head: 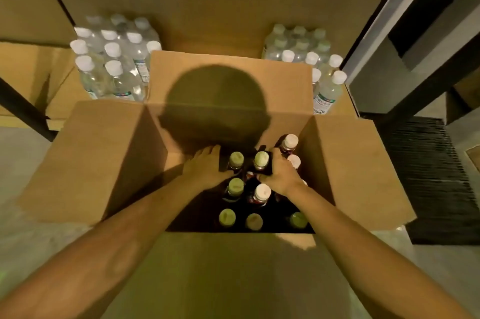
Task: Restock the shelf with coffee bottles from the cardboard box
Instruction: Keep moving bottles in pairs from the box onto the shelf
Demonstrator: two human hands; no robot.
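An open cardboard box (85,162) stands on the floor below me, its flaps spread out. Several dark coffee bottles with pale caps stand inside it. My left hand (205,168) reaches into the box and lies against a bottle (235,160) in the far row, fingers pointing forward. My right hand (281,173) curls around the neighbouring bottle (261,160) from the right. More coffee bottles (261,192) stand nearer to me, and another bottle (290,142) stands in the far right corner.
Two shrink-wrapped packs of clear water bottles, left pack (114,58) and right pack (311,58), stand behind the box. Larger cartons (207,6) rise behind them. A grey shelf upright (389,32) and a black floor grate (436,175) lie to the right.
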